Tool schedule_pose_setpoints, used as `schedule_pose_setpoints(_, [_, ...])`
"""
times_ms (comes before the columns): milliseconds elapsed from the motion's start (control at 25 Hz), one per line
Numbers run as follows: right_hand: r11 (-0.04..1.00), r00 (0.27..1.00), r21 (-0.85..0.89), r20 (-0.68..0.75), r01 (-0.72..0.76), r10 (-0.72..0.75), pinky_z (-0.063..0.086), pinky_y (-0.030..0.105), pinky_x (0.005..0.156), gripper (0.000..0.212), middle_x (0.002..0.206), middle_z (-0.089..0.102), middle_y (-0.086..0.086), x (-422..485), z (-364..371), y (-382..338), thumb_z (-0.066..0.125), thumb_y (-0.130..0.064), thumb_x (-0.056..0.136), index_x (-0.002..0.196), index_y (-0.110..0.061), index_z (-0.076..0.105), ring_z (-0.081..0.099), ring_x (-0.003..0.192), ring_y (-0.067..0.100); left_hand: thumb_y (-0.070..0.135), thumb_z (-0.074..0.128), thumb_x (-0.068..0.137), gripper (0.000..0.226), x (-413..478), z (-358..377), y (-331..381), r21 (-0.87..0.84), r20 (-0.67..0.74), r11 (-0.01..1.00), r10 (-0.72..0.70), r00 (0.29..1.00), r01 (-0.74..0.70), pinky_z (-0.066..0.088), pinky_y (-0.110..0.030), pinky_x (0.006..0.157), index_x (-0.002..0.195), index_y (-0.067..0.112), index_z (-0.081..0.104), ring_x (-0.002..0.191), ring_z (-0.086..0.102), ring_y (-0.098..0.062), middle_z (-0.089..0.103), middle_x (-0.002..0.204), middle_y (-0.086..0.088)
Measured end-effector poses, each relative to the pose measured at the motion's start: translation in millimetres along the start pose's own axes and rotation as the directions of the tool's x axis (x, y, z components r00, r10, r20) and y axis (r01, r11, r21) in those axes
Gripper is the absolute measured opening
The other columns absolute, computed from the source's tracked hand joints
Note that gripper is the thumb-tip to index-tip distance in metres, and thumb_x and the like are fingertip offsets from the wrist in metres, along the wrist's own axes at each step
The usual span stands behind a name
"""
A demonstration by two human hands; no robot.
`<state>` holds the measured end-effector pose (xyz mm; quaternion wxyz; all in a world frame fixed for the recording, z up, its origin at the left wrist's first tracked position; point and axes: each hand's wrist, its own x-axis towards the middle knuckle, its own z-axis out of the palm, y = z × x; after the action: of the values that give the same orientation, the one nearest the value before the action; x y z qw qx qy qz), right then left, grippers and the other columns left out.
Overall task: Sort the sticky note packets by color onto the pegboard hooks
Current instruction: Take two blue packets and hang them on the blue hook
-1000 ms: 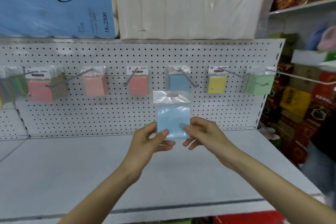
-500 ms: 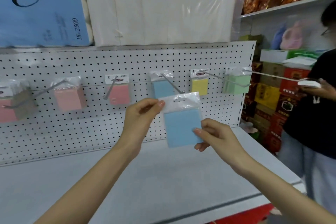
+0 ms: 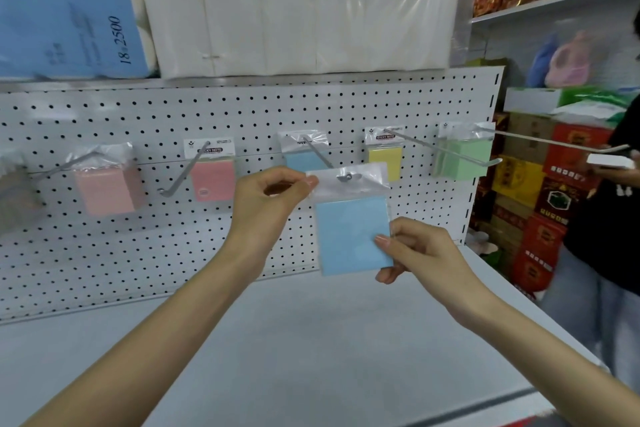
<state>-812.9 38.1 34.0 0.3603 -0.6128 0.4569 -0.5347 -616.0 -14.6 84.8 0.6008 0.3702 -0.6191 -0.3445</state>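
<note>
The left hand pinches the blue packet header; the right hand pinches its lower edge. The slot should stay level while sliding along the hook.

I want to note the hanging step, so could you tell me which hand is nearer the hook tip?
Left. The left hand pinches the blue packet at its header, beside the hook tip; the right hand grips its lower edge.

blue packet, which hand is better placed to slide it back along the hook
Left. The left hand pinches the blue packet at its header, right beside the hook tip in the hole; the right hand only steadies the lower edge.
</note>
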Motion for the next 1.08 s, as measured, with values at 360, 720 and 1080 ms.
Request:
schedule_pose_setpoints(360, [0.994, 0.992, 0.025, -0.068, -0.104, 0.105, 0.058, 0.028, 0.065, 0.023, 0.070, 0.065, 0.012, 78.3, 16.1, 31.9, 0.062, -0.016, 0.090, 0.079, 0.005, 0.061, 0.067, 0.058, 0.017, 0.042, 0.060, 0.086, 0.052, 48.0, -23.0, -57.6, 0.521, 0.137, 0.832, 0.140, 0.981, -0.191, 0.041, -0.028, 0.094, 0.134, 0.031, 0.043, 0.114, 0.050, -0.005, 0.051, 0.129, 0.009])
schedule_pose_setpoints(720, [0.982, 0.971, 0.050, -0.147, -0.183, 0.188, 0.060, 0.035, 0.070, 0.019, 0.073, 0.068, 0.007, 199.5, 40.1, 68.1, 0.066, -0.022, 0.088, 0.081, -0.004, 0.065, 0.070, 0.065, 0.027, 0.067, 0.026, 0.085, 0.078, 122.1, -41.9, -111.9, 0.897, 0.403, 0.114, 0.188, 0.896, -0.427, 0.009, -0.041, 0.115, 0.149, 0.033, -0.004, 0.143, 0.015, -0.031, 0.002, 0.158, -0.012])
schedule_pose_setpoints(1080, [0.985, 0.974, 0.007, -0.148, -0.174, 0.173, 0.059, 0.041, 0.075, 0.018, 0.075, 0.071, 0.015, 230.7, 48.8, 87.6, 0.066, -0.027, 0.088, 0.083, -0.009, 0.068, 0.072, 0.072, 0.029, 0.068, 0.025, 0.082, 0.079, 157.0, -42.0, -132.4, 0.906, 0.406, 0.069, 0.141, 0.903, -0.418, 0.010, -0.043, 0.115, 0.150, 0.031, 0.006, 0.141, 0.016, -0.032, 0.003, 0.158, -0.015])
